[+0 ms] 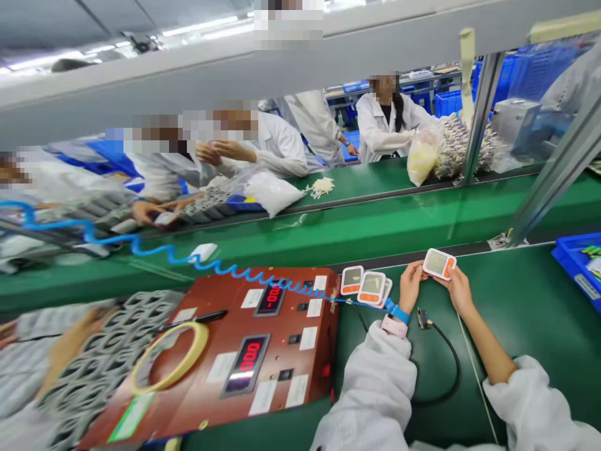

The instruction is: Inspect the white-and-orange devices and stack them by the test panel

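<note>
Left hand: the left hand (410, 282) holds the left edge of a small white and orange device (439, 264), with its fingers curled onto it.
Right hand: the right hand (457, 289) holds the right side of the same device, thumb on top. Both hands lift it just above the green table (526, 313).
Device: it has a grey screen and an orange end, and it sits between the two hands, tilted a little.
Wrist: a blue strap (399, 312) goes around the left wrist, next to a pink watch (393, 326). A curly blue cord (188, 257) runs from the strap far off to the left.
More devices: two more of the same kind (364, 285) lie just left of the left hand, touching each other.
Black cable: a plug (422, 318) lies between the two arms, below the hands, and its black wire (453, 369) loops toward the sleeves.
Red box: a red box with red number lights (263, 338) sits well to the left of the left hand. A yellow tape ring (169, 360) lies on it.
Blue bin: a blue bin (577, 263) is far right of the right hand.
Other people: people in white coats work across the green belt, beyond the hands.
</note>
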### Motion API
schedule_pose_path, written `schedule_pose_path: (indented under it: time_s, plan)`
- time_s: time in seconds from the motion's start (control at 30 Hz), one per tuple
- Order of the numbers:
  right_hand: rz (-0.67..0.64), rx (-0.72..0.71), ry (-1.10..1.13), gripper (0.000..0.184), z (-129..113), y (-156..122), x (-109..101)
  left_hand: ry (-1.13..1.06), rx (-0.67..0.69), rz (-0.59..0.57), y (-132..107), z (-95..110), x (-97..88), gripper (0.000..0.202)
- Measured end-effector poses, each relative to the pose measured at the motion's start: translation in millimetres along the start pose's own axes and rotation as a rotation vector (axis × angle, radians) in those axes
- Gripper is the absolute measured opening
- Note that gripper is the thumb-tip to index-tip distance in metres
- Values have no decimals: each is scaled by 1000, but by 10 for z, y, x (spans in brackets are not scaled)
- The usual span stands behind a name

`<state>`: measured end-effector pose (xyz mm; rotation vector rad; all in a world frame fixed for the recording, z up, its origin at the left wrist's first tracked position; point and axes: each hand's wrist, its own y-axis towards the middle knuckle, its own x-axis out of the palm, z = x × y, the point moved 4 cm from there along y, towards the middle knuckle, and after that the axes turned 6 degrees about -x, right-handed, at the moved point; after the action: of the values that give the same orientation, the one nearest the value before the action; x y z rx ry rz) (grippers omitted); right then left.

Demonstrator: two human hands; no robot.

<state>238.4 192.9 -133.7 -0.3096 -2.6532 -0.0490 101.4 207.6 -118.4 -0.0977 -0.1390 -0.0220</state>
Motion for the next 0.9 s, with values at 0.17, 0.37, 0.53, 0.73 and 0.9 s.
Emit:
schedule_pose_path:
  time_s: [0.17,0.37,0.53,0.73,0.9]
  plan:
    - [-4,14,36,46,-15,5,3,-40,-20,-1,-4,10,1,45]
    - [-15,18,39,41,4,13,-4,-90,-26,16,-8,12,3,43]
    - [-26,22,38,33,14,34,-22,-127,-35,23,-13,26,6,40]
    - [-18,38,44,29,29,63,-47,-149,-33,25,-16,29,7,37]
    - [-27,49,42,30,13,46,-43,-141,-34,33,-19,30,2,37]
